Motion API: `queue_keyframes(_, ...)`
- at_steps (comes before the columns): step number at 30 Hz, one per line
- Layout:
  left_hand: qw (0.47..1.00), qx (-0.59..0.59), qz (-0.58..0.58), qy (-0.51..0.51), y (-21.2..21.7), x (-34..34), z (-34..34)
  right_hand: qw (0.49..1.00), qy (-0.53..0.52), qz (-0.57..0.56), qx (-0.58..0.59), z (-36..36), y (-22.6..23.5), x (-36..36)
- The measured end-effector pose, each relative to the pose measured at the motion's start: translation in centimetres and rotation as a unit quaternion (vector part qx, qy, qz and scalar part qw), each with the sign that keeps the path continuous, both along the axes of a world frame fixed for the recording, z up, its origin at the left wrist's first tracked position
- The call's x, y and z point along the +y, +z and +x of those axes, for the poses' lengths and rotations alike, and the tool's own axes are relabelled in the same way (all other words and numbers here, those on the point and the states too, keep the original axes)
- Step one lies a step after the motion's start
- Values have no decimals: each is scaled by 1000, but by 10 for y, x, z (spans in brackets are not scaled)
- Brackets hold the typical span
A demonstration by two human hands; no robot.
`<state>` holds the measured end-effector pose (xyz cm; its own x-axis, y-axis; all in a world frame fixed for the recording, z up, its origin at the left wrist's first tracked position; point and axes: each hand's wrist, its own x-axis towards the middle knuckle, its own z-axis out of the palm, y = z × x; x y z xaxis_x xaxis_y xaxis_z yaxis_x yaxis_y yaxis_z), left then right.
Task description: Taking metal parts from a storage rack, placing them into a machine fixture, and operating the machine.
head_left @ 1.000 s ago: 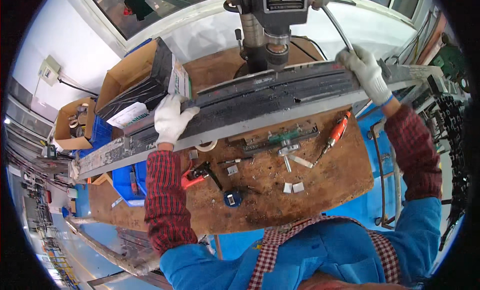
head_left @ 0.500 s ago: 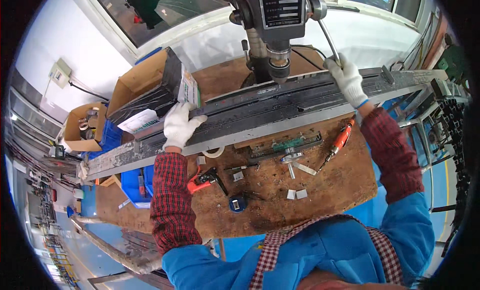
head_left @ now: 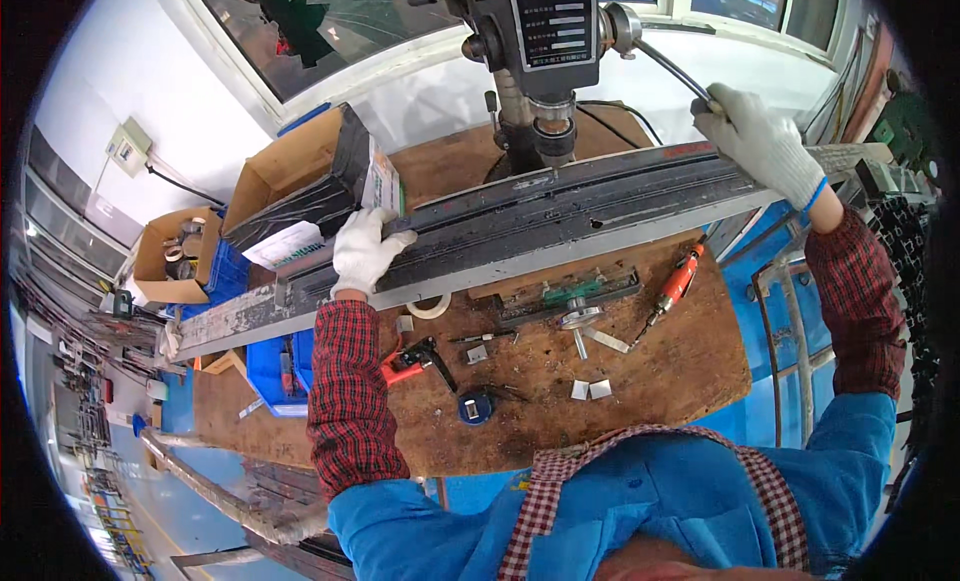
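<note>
Long metal rail point(head_left: 520, 226) lies flat across the drill press table, running way past both sides of the wooden counter point(head_left: 640, 381), so it needs a hand on each end to stay level under the spindle. The left hand point(head_left: 365, 251), in a white work glove, is pressed down on top of the rail with the fingers wrapped over its far edge, a firm grip that pins the piece so it can't swing. The right hand point(head_left: 760, 141), also gloved, has its grip clenched around the thin feed lever point(head_left: 670, 71) of the drill press point(head_left: 545, 51), right above the rail's right end. The bit looks to sit just over the rail's top face; can't tell if it's touching. The rail itself is dark, grimy, with long grooves along it, a paler unpainted lower flange, and a small hole a bit right of the chuck. Scattered on the counter in front: an orange-handled screwdriver point(head_left: 680, 281), a roll of tape point(head_left: 428, 306), red-handled pliers point(head_left: 405, 363). A cardboard box point(head_left: 300, 176) sits behind the left hand.
</note>
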<state>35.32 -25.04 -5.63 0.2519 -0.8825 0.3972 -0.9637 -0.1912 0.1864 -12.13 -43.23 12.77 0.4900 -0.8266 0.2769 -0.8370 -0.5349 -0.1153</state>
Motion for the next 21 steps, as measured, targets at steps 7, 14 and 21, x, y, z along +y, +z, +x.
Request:
queue_keyframes(7,999,-31,-20,-24,0,0,5,996,35,-59,-51,-4,-34,-19)
queue_keyframes(14,962,-96,-254,16,0,-58,-78,992,51,-59,-97,-6,-48,-21)
queue_keyframes(21,963,-98,-246,50,-16,-101,-115,986,33,-17,-162,7,-64,-13)
